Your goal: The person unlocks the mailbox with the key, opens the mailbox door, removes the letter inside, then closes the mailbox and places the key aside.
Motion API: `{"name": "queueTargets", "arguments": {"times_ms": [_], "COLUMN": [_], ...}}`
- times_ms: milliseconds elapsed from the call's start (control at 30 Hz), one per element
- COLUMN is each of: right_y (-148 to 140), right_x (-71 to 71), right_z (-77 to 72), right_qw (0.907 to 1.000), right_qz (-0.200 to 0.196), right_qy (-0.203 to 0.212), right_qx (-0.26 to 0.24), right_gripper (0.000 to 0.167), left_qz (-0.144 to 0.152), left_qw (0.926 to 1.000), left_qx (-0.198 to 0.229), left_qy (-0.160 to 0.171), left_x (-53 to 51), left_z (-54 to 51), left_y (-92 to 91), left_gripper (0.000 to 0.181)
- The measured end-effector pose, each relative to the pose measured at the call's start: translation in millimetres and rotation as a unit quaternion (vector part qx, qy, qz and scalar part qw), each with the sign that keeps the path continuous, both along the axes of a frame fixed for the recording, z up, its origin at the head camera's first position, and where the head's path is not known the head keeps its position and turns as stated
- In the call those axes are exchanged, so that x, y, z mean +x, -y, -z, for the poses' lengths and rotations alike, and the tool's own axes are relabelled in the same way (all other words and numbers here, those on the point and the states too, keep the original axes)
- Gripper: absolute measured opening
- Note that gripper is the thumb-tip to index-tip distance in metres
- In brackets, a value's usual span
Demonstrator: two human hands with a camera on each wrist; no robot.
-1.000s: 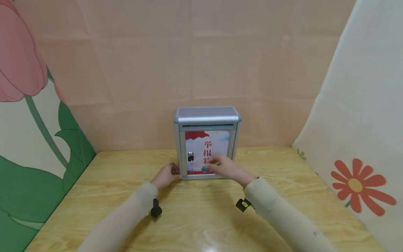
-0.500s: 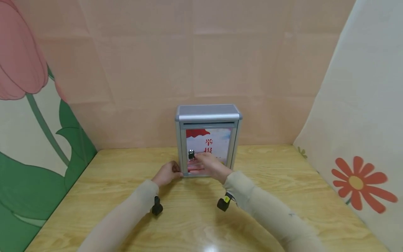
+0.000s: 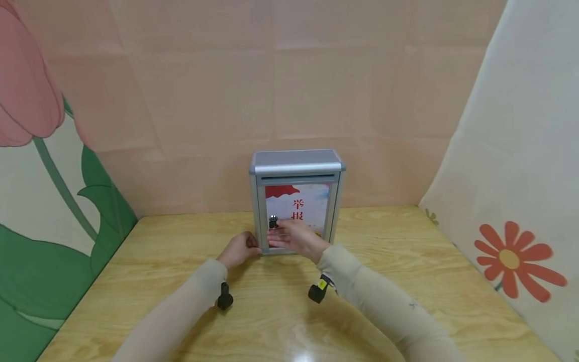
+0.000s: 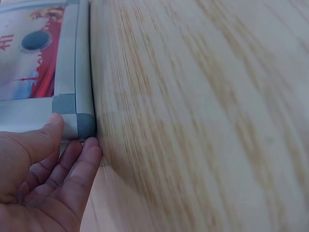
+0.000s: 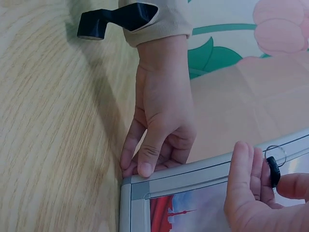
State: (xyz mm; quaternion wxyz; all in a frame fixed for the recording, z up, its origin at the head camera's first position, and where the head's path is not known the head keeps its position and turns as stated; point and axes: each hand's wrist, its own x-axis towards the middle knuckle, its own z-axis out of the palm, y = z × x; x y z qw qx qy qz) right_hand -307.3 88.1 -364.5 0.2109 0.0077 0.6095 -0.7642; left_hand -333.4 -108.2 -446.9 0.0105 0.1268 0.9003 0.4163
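1. The black-headed key (image 5: pixel 273 171) was pinched by the right grip (image 3: pixel 298 237), apparently already seated in the lock (image 3: pixel 273 218) beside its fingertips.
2. The front panel (image 3: pixel 314 206) was judged not yet opened; whether the key was turned could not be told.
3. The report box (image 3: pixel 296 160) was steadied upright, its lower corner clasped by the left grip (image 3: pixel 237 250).
4. Above the right grip, silver framing, a slot (image 3: pixel 298 178) and red lettering (image 3: pixel 297 204) were shown.

Left hand (image 3: pixel 238 250), right hand (image 3: pixel 297 237) viewed forward-down by head cam; box corner (image 4: pixel 87 124) at left hand shared close-up by both wrist views.
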Motion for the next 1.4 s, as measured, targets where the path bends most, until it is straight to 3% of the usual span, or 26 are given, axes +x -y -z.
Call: {"name": "queueTargets", "arguments": {"times_ms": [400, 733, 833, 933, 1000, 1100, 1233, 1400], "right_y": [2, 3, 2, 1, 0, 0, 0, 0], "right_x": [1.0, 1.6, 1.9, 2.6, 3.1, 2.5, 1.1, 0.2], "right_z": [8.3, 14.5, 14.6, 12.2, 10.0, 6.7, 4.7, 4.6], "right_qw": [0.9947, 0.9884, 0.9940, 0.9993, 0.9960, 0.9836, 0.9732, 0.9714], "right_qz": [-0.006, -0.045, -0.043, -0.032, -0.027, -0.032, -0.048, -0.050], "right_qy": [0.057, 0.066, 0.038, -0.017, -0.055, -0.106, -0.145, -0.149], "right_qx": [-0.085, -0.129, -0.093, -0.002, 0.066, 0.142, 0.172, 0.178], "right_gripper": [0.024, 0.015, 0.022, 0.031, 0.038, 0.043, 0.045, 0.045], "left_qz": [0.000, -0.006, -0.007, -0.005, -0.002, -0.001, -0.002, -0.001], "left_qw": [1.0000, 0.9999, 0.9999, 1.0000, 1.0000, 1.0000, 0.9999, 1.0000], "left_qx": [0.001, 0.006, 0.006, 0.005, 0.005, 0.005, 0.006, 0.008], "left_qy": [-0.005, 0.010, 0.008, 0.005, 0.002, -0.006, -0.011, -0.004], "left_x": [1.6, 4.0, 4.4, 4.5, 4.1, 3.7, 3.0, 2.6], "left_z": [5.4, 3.2, 1.7, 1.4, 2.0, 1.7, -0.7, -2.5], "left_y": [1.7, -2.5, -3.4, -2.9, -2.1, -1.3, -1.0, -1.2], "left_gripper": [0.022, 0.021, 0.020, 0.020, 0.021, 0.021, 0.020, 0.020]}}
